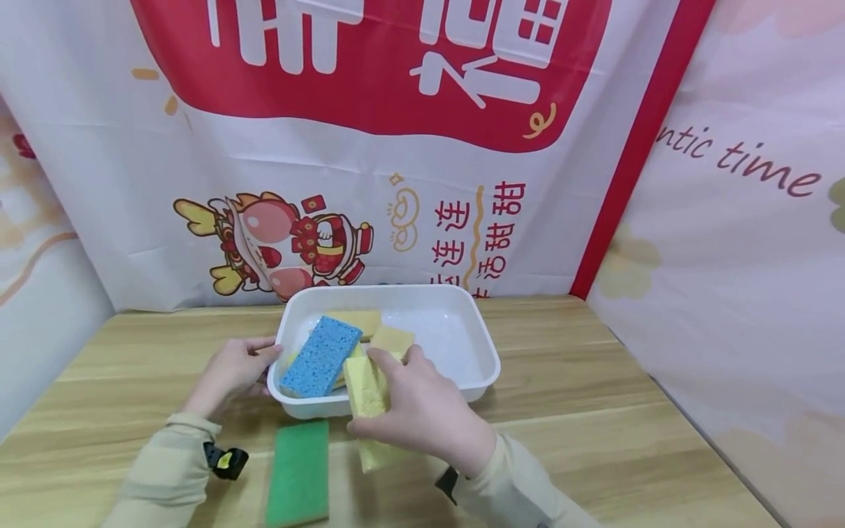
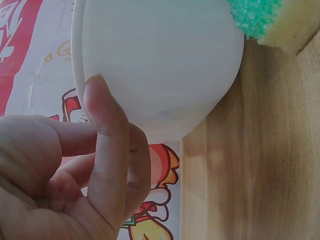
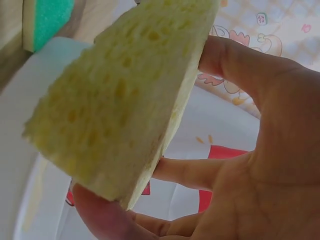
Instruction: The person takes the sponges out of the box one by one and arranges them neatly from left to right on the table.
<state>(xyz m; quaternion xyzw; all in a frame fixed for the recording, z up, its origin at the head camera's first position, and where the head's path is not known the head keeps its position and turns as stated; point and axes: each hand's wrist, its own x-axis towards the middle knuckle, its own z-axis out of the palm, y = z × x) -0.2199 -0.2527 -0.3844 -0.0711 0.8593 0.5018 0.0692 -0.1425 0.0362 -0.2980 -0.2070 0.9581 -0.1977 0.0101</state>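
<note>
My right hand (image 1: 422,411) holds a pale yellow sponge (image 1: 363,385) tilted over the front rim of a white plastic basin (image 1: 488,359). Thumb and fingers press on the sponge's opposite ends, and its porous face fills much of the right wrist view. At the basin's left end, my left hand (image 1: 240,367) grips the rim; part of its fingers is hidden behind the wall in the head view. Inside the basin a blue speckled sponge (image 1: 322,357) leans on top of several yellowish sponges (image 1: 359,320). On the table in front lies a green sponge (image 1: 298,473).
The basin stands on a wood-grain table (image 1: 594,433), close to a printed cloth backdrop (image 1: 396,161) behind it. Another printed cloth (image 1: 746,242) hangs along the right side. The green sponge lies between the two forearms.
</note>
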